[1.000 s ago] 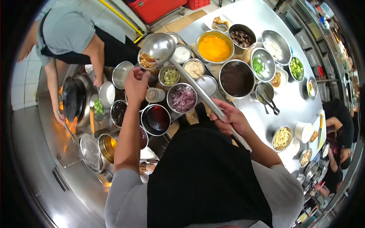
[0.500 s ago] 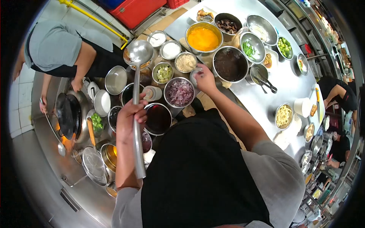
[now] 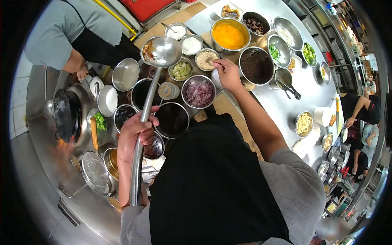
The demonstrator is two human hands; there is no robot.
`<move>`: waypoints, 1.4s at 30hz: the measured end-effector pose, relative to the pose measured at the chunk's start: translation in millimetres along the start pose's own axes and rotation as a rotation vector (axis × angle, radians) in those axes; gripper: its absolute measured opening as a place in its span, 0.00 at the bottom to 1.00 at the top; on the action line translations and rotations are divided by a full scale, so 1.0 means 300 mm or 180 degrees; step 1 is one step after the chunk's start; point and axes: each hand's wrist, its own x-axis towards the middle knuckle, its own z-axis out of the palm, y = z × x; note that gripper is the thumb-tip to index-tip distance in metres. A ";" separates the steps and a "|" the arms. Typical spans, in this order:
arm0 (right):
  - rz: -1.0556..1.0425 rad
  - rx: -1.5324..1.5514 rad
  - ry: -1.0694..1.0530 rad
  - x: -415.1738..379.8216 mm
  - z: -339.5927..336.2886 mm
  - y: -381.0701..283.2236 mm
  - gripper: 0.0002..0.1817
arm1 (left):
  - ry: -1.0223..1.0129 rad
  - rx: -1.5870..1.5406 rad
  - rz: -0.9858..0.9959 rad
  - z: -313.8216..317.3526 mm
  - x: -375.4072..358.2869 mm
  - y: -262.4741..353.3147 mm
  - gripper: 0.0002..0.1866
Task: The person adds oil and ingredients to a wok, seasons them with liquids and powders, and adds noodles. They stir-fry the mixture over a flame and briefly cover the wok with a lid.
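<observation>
My left hand is wrapped around the long metal handle of a ladle. The ladle's round bowl tilts above another bowl holding brown and reddish pieces, partly hidden behind it. My right hand has its fingertips pinched together at the edge of a small metal bowl of pale, minced food; what they grip is too small to make out. Just below that hand a whitish round container is partly covered. Close by are a bowl of chopped purple onion and a bowl of cut green vegetable.
To the left a co-worker stands by a dark wok over flames. Pots, a wire strainer and a squeeze bottle crowd the left side. On the steel table stand an orange-filled pot, noodles and tongs.
My right hand has moved from the whitish container up to the bowl of minced food. The ladle has shifted slightly right, and the view has moved a little.
</observation>
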 end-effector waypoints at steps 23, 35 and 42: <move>0.1988 0.2475 0.1216 -0.015 0.145 0.113 0.14 | -0.0041 -0.0147 -0.0352 -0.025 0.020 0.030 0.27; 0.1607 0.2935 0.1091 0.016 0.104 -0.129 0.14 | -0.0142 -0.0114 -0.0530 -0.017 0.072 0.045 0.30; 0.0680 0.0521 0.0859 0.010 0.105 0.042 0.12 | -0.0202 -0.0142 -0.0641 -0.006 0.080 0.044 0.31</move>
